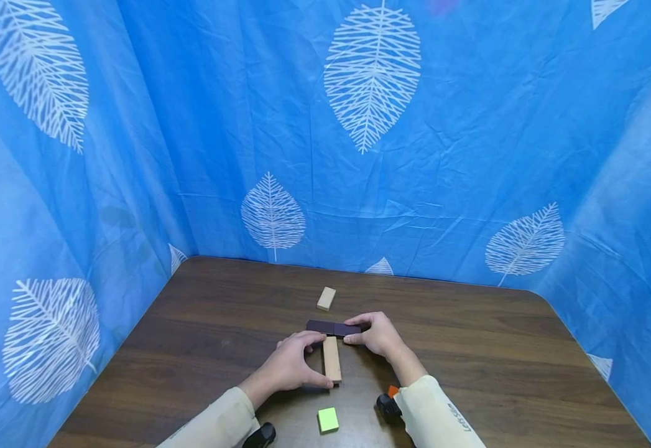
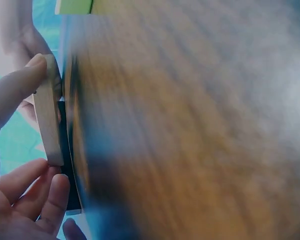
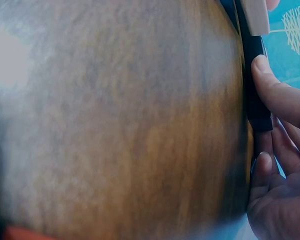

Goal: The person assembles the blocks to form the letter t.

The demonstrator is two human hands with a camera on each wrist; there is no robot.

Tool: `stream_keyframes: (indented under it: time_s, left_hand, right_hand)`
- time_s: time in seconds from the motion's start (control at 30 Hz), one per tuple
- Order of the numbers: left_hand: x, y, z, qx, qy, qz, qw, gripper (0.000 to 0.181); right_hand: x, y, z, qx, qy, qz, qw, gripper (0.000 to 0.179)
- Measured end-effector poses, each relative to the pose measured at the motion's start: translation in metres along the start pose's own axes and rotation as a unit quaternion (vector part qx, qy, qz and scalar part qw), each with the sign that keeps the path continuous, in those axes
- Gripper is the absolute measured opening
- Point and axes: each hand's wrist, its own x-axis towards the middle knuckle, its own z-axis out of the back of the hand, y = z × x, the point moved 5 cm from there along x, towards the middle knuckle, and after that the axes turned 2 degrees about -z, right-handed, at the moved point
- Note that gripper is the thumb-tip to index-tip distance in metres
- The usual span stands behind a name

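My left hand (image 1: 291,365) holds a long pale wooden block (image 1: 332,359) by its two ends, thumb at the near end and fingertips at the far end. Just beyond that block lies a flat dark strip (image 1: 321,326), crosswise, with a seam near its middle. The right hand (image 1: 380,336) pinches the strip's right part between thumb and fingers. In the left wrist view the pale block (image 2: 51,120) stands out over the dark strip (image 2: 70,185). From the right wrist, the thumb presses along the dark strip (image 3: 257,95).
A smaller pale wooden block (image 1: 326,298) lies farther back on the brown table (image 1: 235,298). Nearer the front sits a bright green block (image 1: 327,420). An orange piece (image 1: 393,391) shows partly behind the right sleeve. Blue leaf-patterned curtains (image 1: 443,186) enclose the table.
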Motion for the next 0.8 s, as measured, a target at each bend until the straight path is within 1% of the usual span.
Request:
stream_keyframes:
  time_s: [0.13, 0.4, 0.63, 0.8]
  left_hand:
    - [0.0023, -0.0003, -0.0014, 0.010, 0.002, -0.007, 0.9999, 0.087]
    - [0.0069, 0.0005, -0.0032, 0.028, 0.005, -0.016, 0.9995, 0.087]
    - [0.0059, -0.0021, -0.0026, 0.041, 0.008, -0.029, 0.9987, 0.085]
    - [0.0051, -0.0030, -0.0032, 0.057, 0.009, -0.041, 0.9975, 0.080]
  right_hand:
    - [-0.0001, 0.0001, 0.0005, 0.000, -0.001, 0.004, 1.0000, 0.028]
    - [-0.0006, -0.0001, 0.0004, 0.005, 0.000, -0.001, 1.0000, 0.029]
    - [-0.0008, 0.0006, 0.0001, 0.008, 0.002, 0.002, 1.0000, 0.029]
    - [-0.0013, 0.0015, 0.0006, 0.008, 0.004, -0.002, 1.0000, 0.029]
